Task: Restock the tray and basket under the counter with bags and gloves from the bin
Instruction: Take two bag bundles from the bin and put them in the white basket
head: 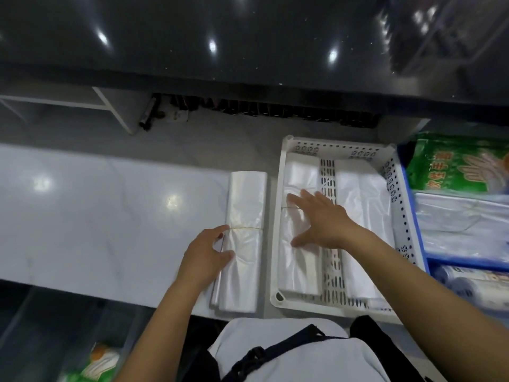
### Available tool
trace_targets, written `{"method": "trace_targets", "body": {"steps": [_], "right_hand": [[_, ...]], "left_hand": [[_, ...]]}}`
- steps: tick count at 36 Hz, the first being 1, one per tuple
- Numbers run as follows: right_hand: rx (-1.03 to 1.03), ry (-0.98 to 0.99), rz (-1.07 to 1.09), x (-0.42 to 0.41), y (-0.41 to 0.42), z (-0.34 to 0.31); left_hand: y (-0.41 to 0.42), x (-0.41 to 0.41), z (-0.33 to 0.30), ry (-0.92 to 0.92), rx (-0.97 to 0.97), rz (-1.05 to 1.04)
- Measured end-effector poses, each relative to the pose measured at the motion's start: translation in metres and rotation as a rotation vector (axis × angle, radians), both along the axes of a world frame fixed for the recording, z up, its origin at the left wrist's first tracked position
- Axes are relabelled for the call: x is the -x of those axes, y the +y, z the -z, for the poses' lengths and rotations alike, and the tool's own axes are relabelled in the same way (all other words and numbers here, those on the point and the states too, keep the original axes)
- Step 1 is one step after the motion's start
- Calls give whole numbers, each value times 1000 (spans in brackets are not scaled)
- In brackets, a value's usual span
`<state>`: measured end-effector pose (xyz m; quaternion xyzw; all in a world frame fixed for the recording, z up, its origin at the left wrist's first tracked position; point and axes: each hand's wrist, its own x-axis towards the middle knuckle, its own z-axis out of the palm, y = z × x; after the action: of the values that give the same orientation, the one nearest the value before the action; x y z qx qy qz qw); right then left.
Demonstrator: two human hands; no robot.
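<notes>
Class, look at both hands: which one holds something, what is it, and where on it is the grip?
The left hand grips the bag bundle outside the tray at its left edge, beside the rubber band. The right hand only presses flat on a bundle in the tray.

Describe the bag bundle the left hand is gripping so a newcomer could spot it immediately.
Find the white perforated tray on the pale shelf. Just left of it, outside the tray, lies a bundle of clear plastic bags cinched by a thin rubber band, held by the left hand. The other bundles lie inside the tray.
</notes>
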<state>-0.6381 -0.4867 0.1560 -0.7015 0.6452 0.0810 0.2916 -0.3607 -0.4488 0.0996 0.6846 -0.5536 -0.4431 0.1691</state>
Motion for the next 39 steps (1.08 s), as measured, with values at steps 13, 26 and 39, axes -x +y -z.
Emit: {"method": "trace_targets", "body": {"steps": [13, 26, 39], "right_hand": [[10, 54, -29, -1, -7, 9], [169, -21, 40, -4, 14, 14], [339, -860, 532, -3, 44, -55]], "left_hand": [[-11, 32, -11, -140, -130, -21], [-22, 26, -35, 150, -285, -58], [-31, -19, -86, 355, -107, -204]]}}
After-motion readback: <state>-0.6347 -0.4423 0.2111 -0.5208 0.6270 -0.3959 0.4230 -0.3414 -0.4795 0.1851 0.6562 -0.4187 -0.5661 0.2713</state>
